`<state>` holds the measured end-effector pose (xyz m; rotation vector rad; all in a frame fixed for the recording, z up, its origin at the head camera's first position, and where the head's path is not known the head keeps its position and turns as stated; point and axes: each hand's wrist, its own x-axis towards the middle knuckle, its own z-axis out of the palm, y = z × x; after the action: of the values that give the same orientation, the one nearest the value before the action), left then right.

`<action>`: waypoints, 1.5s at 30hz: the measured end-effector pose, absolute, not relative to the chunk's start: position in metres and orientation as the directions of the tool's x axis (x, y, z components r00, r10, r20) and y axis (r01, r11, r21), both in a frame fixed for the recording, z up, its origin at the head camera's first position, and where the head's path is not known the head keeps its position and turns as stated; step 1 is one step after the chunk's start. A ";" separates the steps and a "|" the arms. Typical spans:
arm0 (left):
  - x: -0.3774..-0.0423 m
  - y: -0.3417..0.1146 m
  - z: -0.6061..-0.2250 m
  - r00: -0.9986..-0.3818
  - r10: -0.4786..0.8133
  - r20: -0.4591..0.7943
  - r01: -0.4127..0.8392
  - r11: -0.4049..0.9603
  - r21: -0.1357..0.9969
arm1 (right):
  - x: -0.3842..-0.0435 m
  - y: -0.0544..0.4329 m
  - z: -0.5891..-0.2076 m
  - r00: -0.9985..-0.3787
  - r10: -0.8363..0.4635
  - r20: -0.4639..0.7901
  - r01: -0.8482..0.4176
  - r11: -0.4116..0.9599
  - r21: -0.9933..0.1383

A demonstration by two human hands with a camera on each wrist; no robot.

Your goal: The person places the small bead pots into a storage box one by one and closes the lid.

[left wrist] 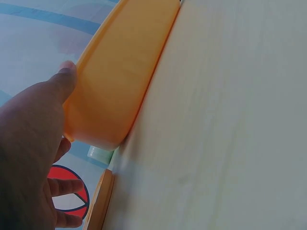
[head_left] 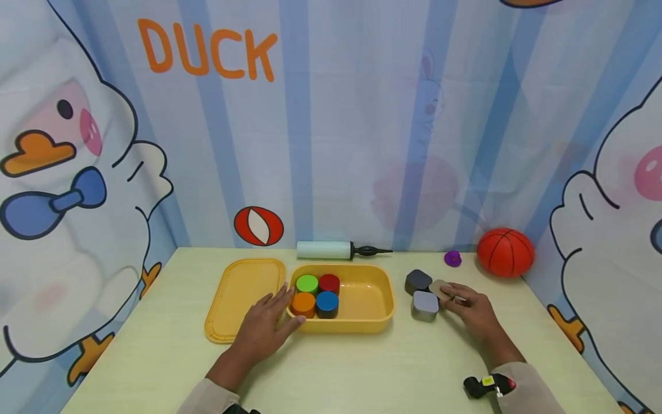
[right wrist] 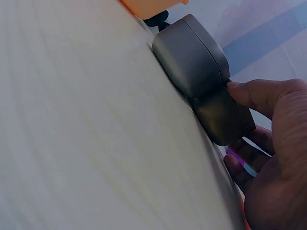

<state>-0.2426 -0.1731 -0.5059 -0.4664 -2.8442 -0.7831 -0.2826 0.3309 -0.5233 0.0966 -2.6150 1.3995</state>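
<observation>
My left hand [head_left: 264, 329] touches the left end of a yellow rectangular tub [head_left: 343, 326], its fingers stretched and spread. In the left wrist view the thumb lies against the tub wall [left wrist: 120, 76]. Inside the tub's left half stand a green round box [head_left: 307, 283], a red one [head_left: 329, 282], an orange one [head_left: 303, 305] and a blue one [head_left: 327, 305]. On the right, my right hand [head_left: 473, 310] pinches a small beige lidded box [head_left: 438, 287] between thumb and fingers. Beside it stand a silver-grey box [head_left: 425, 306] and a dark grey one [head_left: 418, 281].
A yellow lid [head_left: 245, 299] lies left of the tub, partly under my left hand. Behind the tub lies a pale hand pump [head_left: 326, 250] with a black nozzle. A purple piece [head_left: 452, 259] and a red ball [head_left: 505, 253] sit at the back right, before a printed curtain [head_left: 346, 144].
</observation>
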 end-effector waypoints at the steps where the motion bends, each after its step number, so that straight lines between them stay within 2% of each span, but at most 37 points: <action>1: -0.242 -0.173 -0.506 -0.939 0.255 0.229 0.336 0.815 0.472 | -0.282 0.331 -0.523 -0.982 0.027 0.184 -0.138 0.557 -0.819; 9: -0.242 -0.173 -0.506 -0.942 0.249 0.226 0.330 0.819 0.470 | -0.284 0.332 -0.525 -0.961 0.111 0.252 -0.169 0.486 -0.857; 14: -0.242 -0.173 -0.505 -0.942 0.250 0.224 0.330 0.817 0.474 | -0.285 0.331 -0.525 -0.926 0.205 0.317 -0.207 0.426 -0.881; 24: -0.240 -0.175 -0.505 -0.934 0.255 0.251 0.348 0.816 0.462 | -0.285 0.312 -0.514 -0.835 0.286 0.470 -0.348 0.389 -0.853; 32: -0.240 -0.173 -0.505 -0.934 0.262 0.243 0.350 0.807 0.476 | -0.285 0.293 -0.505 -0.771 0.228 0.594 -0.518 0.317 -0.794; 37: -0.240 -0.173 -0.506 -0.935 0.258 0.244 0.347 0.810 0.473 | -0.284 0.280 -0.499 -0.759 0.160 0.631 -0.576 0.286 -0.766; 45: -0.242 -0.173 -0.505 -0.933 0.264 0.246 0.353 0.809 0.471 | -0.280 0.260 -0.492 -0.740 0.056 0.670 -0.623 0.319 -0.714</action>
<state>-0.2418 -0.1734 -0.5054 -0.4857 -2.8255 -0.7844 -0.2799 0.2602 -0.4918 0.4986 -1.9884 1.4603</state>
